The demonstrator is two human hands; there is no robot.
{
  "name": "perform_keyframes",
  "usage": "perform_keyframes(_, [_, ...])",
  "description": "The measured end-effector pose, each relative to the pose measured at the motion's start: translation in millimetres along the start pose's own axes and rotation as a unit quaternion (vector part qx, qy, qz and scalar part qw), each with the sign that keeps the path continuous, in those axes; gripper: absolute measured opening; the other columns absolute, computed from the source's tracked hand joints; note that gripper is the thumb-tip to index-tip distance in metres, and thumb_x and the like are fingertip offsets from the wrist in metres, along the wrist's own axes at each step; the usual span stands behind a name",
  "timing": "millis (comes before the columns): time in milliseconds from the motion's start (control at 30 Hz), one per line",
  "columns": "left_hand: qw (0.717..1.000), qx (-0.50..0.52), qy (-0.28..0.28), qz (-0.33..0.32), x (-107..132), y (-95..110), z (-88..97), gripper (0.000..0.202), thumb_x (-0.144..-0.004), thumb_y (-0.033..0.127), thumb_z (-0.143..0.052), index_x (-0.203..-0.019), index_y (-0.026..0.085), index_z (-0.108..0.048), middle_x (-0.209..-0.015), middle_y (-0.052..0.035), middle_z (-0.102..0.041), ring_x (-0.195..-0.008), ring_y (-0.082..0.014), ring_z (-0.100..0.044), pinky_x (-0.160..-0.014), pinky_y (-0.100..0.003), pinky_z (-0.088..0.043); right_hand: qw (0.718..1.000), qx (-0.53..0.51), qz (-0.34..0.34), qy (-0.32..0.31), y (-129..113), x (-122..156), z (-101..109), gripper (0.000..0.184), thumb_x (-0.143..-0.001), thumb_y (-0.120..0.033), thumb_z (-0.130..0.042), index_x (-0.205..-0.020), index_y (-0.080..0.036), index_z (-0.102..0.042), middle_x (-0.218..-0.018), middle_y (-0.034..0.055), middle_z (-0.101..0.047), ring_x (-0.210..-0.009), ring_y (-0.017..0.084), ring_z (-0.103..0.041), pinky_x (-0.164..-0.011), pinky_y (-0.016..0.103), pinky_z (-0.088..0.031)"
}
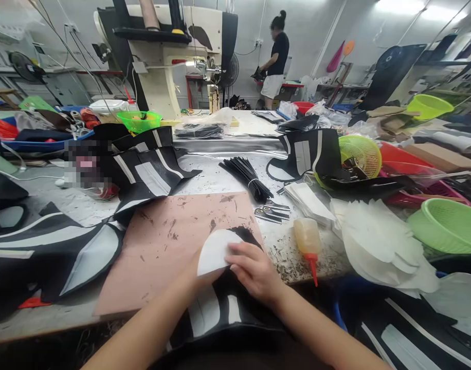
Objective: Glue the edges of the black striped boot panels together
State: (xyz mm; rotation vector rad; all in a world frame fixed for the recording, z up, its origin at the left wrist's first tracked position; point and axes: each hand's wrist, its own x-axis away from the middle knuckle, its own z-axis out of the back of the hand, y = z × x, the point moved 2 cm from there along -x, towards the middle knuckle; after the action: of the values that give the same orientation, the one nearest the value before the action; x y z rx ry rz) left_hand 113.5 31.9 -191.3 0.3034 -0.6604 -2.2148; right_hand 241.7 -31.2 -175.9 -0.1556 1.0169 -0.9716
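A black panel [254, 313] with white backing strips lies over the near table edge, its far end raised and curved. A rounded white backing piece [215, 252] covers that end. My left hand [193, 275] grips the panel's left side, its fingers hidden behind the white piece. On the right, my right hand [256, 272] has its fingers bent over the edge of the white piece, closed on the panel; the thumb is hidden. Under the hands is a pinkish board [174, 241] with dark smears.
Similar black panels [154, 169] lie left and far right. A bundle of black strips [249, 177], a glue bottle [308, 241] with red nozzle and a stack of white rounded pieces [378, 241] lie right. A sewing machine [158, 67] stands behind; beyond is a person [277, 56].
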Motion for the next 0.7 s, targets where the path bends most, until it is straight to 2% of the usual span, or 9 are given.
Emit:
perform_keyframes(33, [1.0,0.013,0.001,0.004,1,-1,2.1,0.034,-0.089,0.033,-0.029,-0.112,0.018,-0.049,-0.111,-0.0079,-0.059,-0.096,-0.0194,-0.057,-0.081,-0.03,-0.047,0.997,-0.028,-0.072,0.022,3,3,-3,0.015,-0.083,-0.022,-0.05,-0.09,-0.023,-0.063,-0.113,0.0092,-0.059,-0.103,0.019,-0.056,-0.089,0.037,-0.046])
perform_keyframes(100, [0.999,0.036,-0.008,0.022,3,-2,6.9,0.035,-0.09,0.039,-0.027,-0.112,0.021,-0.047,-0.108,-0.0058,-0.059,-0.095,-0.0198,-0.057,-0.079,-0.032,-0.047,0.969,-0.091,-0.22,0.065,15,8,-6,0.012,-0.08,-0.027,-0.054,-0.087,-0.023,-0.063,-0.125,0.0097,-0.049,-0.113,0.023,-0.049,-0.091,0.04,-0.043])
perform_keyframes(167, [0.997,0.055,-0.024,0.039,6,0,10.4,0.035,-0.089,0.044,-0.028,-0.104,0.022,-0.05,-0.096,-0.0043,-0.061,-0.087,-0.021,-0.057,-0.075,-0.034,-0.047,0.924,-0.195,-0.326,0.046,26,9,-10,0.016,-0.072,-0.032,-0.061,-0.085,-0.022,-0.059,-0.122,0.0099,-0.05,-0.106,0.025,-0.053,-0.086,0.041,-0.046])
perform_keyframes(233, [0.997,0.053,-0.039,0.026,7,1,10.8,0.034,-0.089,0.045,-0.029,-0.099,0.021,-0.051,-0.092,-0.0049,-0.061,-0.085,-0.0219,-0.056,-0.074,-0.036,-0.046,0.879,-0.285,-0.382,-0.007,33,9,-15,0.022,-0.066,-0.033,-0.063,-0.082,-0.022,-0.055,-0.107,0.0085,-0.057,-0.091,0.022,-0.059,-0.076,0.038,-0.049])
perform_keyframes(300, [0.998,0.024,-0.052,-0.024,9,1,7.7,0.031,-0.09,0.04,-0.032,-0.098,0.02,-0.053,-0.095,-0.0062,-0.06,-0.09,-0.0228,-0.054,-0.08,-0.038,-0.044,0.867,-0.288,-0.405,-0.035,34,8,-18,0.022,-0.064,-0.033,-0.063,-0.08,-0.021,-0.054,-0.098,0.0068,-0.058,-0.086,0.021,-0.058,-0.073,0.036,-0.048])
perform_keyframes(400, [0.995,-0.024,-0.058,-0.083,10,0,1.6,0.027,-0.089,0.027,-0.033,-0.106,0.021,-0.053,-0.108,-0.0061,-0.058,-0.101,-0.0227,-0.051,-0.09,-0.038,-0.041,0.898,-0.181,-0.4,-0.028,31,5,-17,0.02,-0.063,-0.031,-0.065,-0.076,-0.021,-0.054,-0.11,0.007,-0.054,-0.103,0.024,-0.051,-0.086,0.039,-0.041])
perform_keyframes(467, [0.991,-0.058,-0.05,-0.106,9,-2,0.6,0.031,-0.088,0.018,-0.033,-0.113,0.022,-0.051,-0.114,-0.0063,-0.056,-0.105,-0.0222,-0.05,-0.091,-0.037,-0.041,0.908,-0.147,-0.39,-0.036,30,4,-16,0.019,-0.064,-0.031,-0.065,-0.074,-0.021,-0.053,-0.111,0.0064,-0.055,-0.109,0.024,-0.048,-0.093,0.042,-0.036])
perform_keyframes(600, [0.968,-0.125,-0.073,-0.206,2,-8,4.6,0.031,-0.085,0.013,-0.036,-0.111,0.017,-0.054,-0.117,-0.0078,-0.056,-0.113,-0.0229,-0.047,-0.099,-0.04,-0.036,0.888,-0.223,-0.397,-0.068,35,4,-17,0.015,-0.066,-0.027,-0.059,-0.076,-0.021,-0.049,-0.085,0.0037,-0.061,-0.086,0.02,-0.058,-0.08,0.037,-0.045])
perform_keyframes(700, [0.951,-0.136,-0.1,-0.258,-2,-17,5.5,0.034,-0.087,0.015,-0.036,-0.119,0.016,-0.049,-0.124,-0.0078,-0.052,-0.121,-0.0206,-0.041,-0.104,-0.039,-0.031,0.88,-0.22,-0.417,-0.053,39,5,-14,0.01,-0.067,-0.026,-0.054,-0.07,-0.02,-0.046,-0.086,0.0048,-0.059,-0.083,0.019,-0.059,-0.076,0.036,-0.048])
